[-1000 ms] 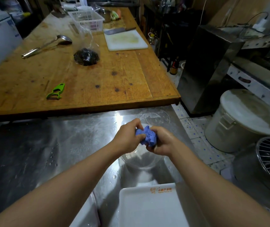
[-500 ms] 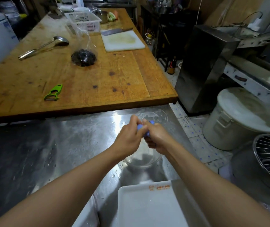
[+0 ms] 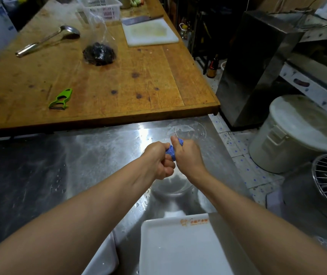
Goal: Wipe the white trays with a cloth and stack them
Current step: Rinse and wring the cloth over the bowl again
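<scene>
While both fists close round the blue cloth (image 3: 172, 150), left hand (image 3: 158, 158) and right hand (image 3: 188, 155) hold it bunched between them above a clear bowl (image 3: 170, 187) on the steel counter (image 3: 99, 155). 2nd clear bowl (image 3: 190, 130) sits just beyond; contents of either cannot be told. White tray (image 3: 178, 247) lies nearest the camera (orange print on far rim), another white tray (image 3: 104, 259) at its left, mostly hidden by the forearm. On the wooden table (image 3: 119, 86): clear bag (image 3: 99, 53) holding something dark, white basket (image 3: 103, 6), green peeler (image 3: 60, 99). Lidded white bucket (image 3: 289, 135) stands on the floor.
</scene>
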The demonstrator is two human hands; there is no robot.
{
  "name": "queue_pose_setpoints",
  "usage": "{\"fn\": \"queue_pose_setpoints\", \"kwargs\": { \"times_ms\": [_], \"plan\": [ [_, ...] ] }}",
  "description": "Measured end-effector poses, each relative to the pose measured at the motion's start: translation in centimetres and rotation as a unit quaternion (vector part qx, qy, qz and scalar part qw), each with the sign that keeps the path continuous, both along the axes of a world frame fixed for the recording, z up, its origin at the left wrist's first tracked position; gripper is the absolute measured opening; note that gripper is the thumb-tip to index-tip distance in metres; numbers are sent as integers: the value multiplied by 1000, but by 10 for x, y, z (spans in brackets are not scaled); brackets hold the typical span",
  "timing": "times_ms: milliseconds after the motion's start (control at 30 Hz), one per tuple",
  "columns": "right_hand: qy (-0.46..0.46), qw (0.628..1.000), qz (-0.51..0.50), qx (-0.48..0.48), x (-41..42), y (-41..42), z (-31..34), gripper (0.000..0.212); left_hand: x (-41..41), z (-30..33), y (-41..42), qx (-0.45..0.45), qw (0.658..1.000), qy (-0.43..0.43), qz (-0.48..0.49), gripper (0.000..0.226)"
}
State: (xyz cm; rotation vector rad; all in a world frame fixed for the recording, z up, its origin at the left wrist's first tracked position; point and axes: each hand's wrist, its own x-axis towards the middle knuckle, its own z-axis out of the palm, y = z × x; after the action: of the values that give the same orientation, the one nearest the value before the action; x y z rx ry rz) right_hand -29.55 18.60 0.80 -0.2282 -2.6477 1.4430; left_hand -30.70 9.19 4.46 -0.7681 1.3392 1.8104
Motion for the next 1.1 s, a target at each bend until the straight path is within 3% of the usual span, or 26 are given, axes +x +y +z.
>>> {"fn": "queue_pose_setpoints", "kwargs": {
  "times_ms": [367, 867, 933, 1000, 1100],
  "plan": [
    [97, 981, 67, 155, -5, 8, -9, 45, -8, -8, 1, 6, 999, -32, -12, 37],
    [134, 965, 86, 211, -9, 7, -13, 42, -8, -7, -2, 22, 999, -35, 24, 42],
    [85, 981, 66, 164, -10, 4, -13, 44, -7, -7, -1, 25, 999, -8, 22, 40],
    [21, 998, 28, 45, -12, 3, -9, 47, -7, -4, -3, 13, 999, 42, -6, 38],
    [-111, 984, -26, -135, -14, 4, 3, 57, -8, 1, -8, -101, 974, 172, -109, 33]
  ]
}}
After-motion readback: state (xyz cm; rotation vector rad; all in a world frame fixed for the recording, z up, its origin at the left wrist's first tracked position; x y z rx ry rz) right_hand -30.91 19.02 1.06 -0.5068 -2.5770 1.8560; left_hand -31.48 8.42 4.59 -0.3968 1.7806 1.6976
